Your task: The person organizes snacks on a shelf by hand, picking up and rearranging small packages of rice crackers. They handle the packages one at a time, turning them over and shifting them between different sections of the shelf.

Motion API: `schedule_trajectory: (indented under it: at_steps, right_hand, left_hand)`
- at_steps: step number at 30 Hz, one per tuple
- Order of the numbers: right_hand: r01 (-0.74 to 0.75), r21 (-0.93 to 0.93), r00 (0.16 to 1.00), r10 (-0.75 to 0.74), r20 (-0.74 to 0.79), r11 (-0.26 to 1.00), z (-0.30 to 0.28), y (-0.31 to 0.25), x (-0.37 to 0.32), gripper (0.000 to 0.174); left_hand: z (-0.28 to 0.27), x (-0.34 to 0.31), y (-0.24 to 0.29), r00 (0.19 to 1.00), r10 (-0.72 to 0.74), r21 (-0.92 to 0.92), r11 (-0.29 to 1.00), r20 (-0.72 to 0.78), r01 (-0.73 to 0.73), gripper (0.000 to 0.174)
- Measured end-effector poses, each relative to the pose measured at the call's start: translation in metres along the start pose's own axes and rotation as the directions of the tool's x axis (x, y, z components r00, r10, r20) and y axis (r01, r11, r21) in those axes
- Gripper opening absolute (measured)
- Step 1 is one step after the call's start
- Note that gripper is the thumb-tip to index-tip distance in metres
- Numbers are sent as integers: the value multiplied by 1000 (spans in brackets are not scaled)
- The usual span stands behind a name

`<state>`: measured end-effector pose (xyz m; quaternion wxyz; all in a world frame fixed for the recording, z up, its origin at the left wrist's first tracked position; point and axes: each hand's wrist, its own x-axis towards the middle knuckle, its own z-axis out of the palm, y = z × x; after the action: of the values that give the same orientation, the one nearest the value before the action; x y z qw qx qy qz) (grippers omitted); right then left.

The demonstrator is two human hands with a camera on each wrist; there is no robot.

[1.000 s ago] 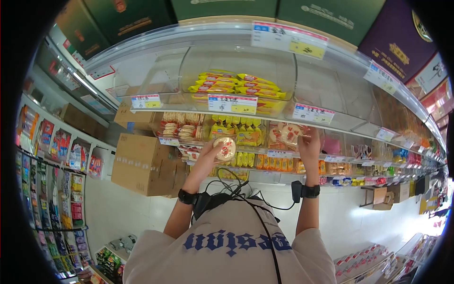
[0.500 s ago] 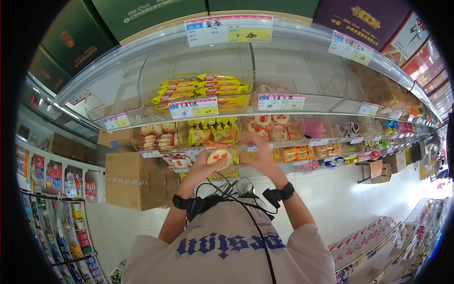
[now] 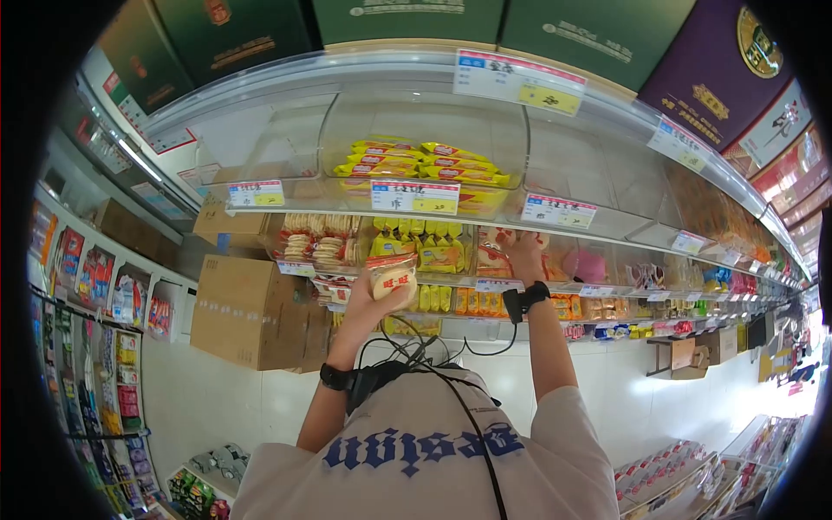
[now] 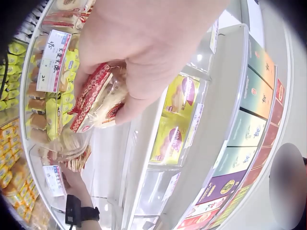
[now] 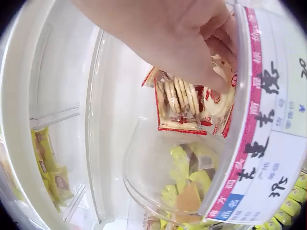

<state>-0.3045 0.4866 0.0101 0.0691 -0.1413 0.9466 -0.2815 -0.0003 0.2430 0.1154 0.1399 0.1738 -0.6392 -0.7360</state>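
My left hand (image 3: 364, 307) holds a clear pack of round rice crackers (image 3: 394, 277) with red print, in front of the shelf. In the left wrist view its thumb and fingers pinch more than one layer of red-edged wrapper (image 4: 92, 98). My right hand (image 3: 525, 260) is inside a clear shelf bin with more rice cracker packs (image 3: 491, 251). Seen from the right wrist, its thumb and curled fingers close on a white cracker pack (image 5: 218, 98), beside standing packs (image 5: 177, 98); the bin's front edge hides part of the fingers.
Yellow snack packs (image 3: 433, 247) fill the neighbouring bin, with stacked crackers (image 3: 321, 238) left of them. Above runs a shelf edge with price tags (image 3: 414, 197) and yellow packs (image 3: 425, 160). Cardboard boxes (image 3: 234, 312) stand at left. Black cables (image 3: 416, 351) hang at the chest.
My right hand moved from the bin to beside the left hand, then back into the bin. My left hand keeps its grip on rice crackers, shifting slightly left and tilting the pack.
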Motion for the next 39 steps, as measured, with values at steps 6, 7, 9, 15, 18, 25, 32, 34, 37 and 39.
schedule_trajectory:
  at_steps: [6, 7, 9, 15, 18, 25, 32, 34, 37, 39]
  right_hand:
    - [37, 327, 997, -56, 50, 944, -16, 20, -5, 47]
    - [-6, 441, 993, -45, 105, 898, -22, 29, -7, 45]
    - [17, 581, 989, -98, 108, 814, -31, 29, -18, 40]
    - [85, 849, 923, -361, 129, 521, -78, -81, -109, 47]
    - [33, 890, 848, -485, 216, 454, -55, -108, -133, 61]
    - [93, 812, 824, -502, 263, 577, -42, -125, -149, 71]
    - [225, 750, 755, -598, 270, 622, -52, -138, -153, 70]
    - [265, 700, 842, -513, 167, 663, -58, -128, -141, 45]
    - [360, 440, 931, -345, -117, 822, -39, -68, -83, 29]
    - [294, 208, 952, -265, -156, 933, -44, -34, -56, 28]
  left_hand:
    - [-5, 3, -1, 999, -45, -121, 992, 13, 46, 55]
    - [-5, 5, 2, 999, -43, -124, 991, 32, 47, 56]
    - [-7, 8, -9, 995, -71, -202, 976, 71, 84, 56]
    - [4, 16, -14, 983, -145, -283, 944, 111, 171, 53]
    - [16, 23, -33, 983, -146, -269, 948, 109, 170, 49]
    - [18, 32, -60, 982, -184, -306, 934, 34, 186, 60]
    - [28, 17, 1, 985, -107, -339, 929, 134, 147, 39]
    - [22, 18, -4, 990, -115, -346, 928, 84, 137, 41]
    - [17, 16, 2, 994, -108, -281, 954, -2, 103, 42]
    - [15, 14, -4, 996, -57, -290, 956, -63, 37, 43]
